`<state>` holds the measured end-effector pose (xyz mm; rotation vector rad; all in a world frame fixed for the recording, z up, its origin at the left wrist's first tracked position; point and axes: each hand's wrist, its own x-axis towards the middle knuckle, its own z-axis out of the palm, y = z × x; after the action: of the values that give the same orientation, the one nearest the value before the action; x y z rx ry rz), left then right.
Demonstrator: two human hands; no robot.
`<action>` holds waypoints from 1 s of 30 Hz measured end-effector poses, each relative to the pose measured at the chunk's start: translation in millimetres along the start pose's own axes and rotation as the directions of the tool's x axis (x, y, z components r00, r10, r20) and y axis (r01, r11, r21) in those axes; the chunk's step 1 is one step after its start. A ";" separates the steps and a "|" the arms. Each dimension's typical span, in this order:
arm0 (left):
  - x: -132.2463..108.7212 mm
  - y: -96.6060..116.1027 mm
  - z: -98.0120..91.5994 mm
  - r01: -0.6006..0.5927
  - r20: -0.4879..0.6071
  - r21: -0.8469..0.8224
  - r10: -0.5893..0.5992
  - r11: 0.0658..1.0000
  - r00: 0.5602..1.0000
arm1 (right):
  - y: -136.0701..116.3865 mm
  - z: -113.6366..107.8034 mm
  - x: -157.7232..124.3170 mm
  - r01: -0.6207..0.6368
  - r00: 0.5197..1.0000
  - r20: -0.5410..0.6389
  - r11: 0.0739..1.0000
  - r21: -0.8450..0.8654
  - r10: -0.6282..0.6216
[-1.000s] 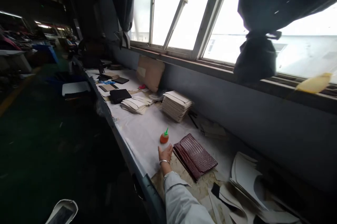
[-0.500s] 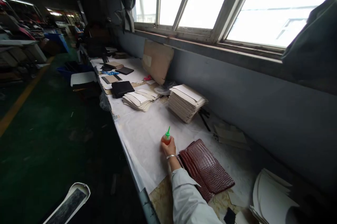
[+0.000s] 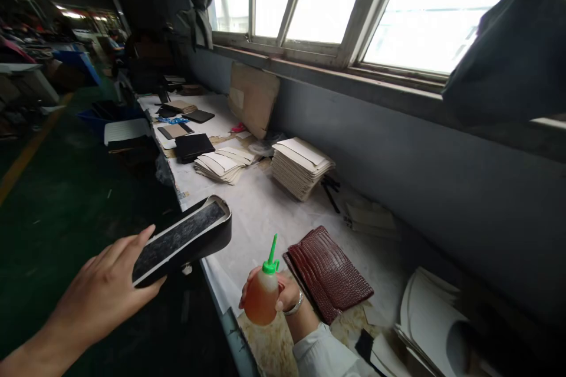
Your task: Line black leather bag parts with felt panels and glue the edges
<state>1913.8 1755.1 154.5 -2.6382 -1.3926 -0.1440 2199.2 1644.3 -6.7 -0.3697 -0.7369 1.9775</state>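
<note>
My left hand [image 3: 104, 282] is closed around one end of a long black piece [image 3: 183, 241] with a rounded end, a pale rim and a mottled dark strip along its face; its exact kind is unclear. It is held up over the table's near edge. My right hand [image 3: 287, 291] grips a squeeze bottle [image 3: 262, 300] of amber liquid with a green nozzle pointing up. Some right fingers are hidden behind the bottle. Just beyond that hand, a dark red crocodile-patterned wallet piece [image 3: 329, 271] with card slots lies on the white-covered table [image 3: 230, 212].
A tall stack of pale card pieces [image 3: 300, 167] stands toward the wall, beside a fanned pile [image 3: 223, 164]. Black folded pieces [image 3: 194, 147] lie farther along. Large pale sheets [image 3: 427, 318] are at lower right. A board [image 3: 254, 97] leans on the wall under the window.
The squeeze bottle has come off the table toward me in my right hand. My left hand has entered view, raising the black piece from lower left up to the table edge.
</note>
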 end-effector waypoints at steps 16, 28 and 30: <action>40.1 38.8 -2.9 -0.286 -0.015 0.188 0.294 0.940 0.956 | -23.3 17.9 -75.1 -0.053 0.944 -0.325 0.944 -0.325 -0.058; 49.1 2.1 -55.7 -0.351 0.464 0.216 0.221 0.911 0.858 | -109.5 52.9 -86.4 -0.317 0.810 -0.412 0.279 -0.906 -0.417; 46.6 -3.7 -58.5 -0.338 0.514 0.171 0.209 0.925 0.832 | -122.7 61.5 -74.6 -0.366 0.762 -0.400 0.169 -0.915 -0.509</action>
<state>1936.3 1784.4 219.6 -2.7111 -1.0175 0.7386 2287.2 1602.4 115.3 -1.7188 -1.4628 0.7270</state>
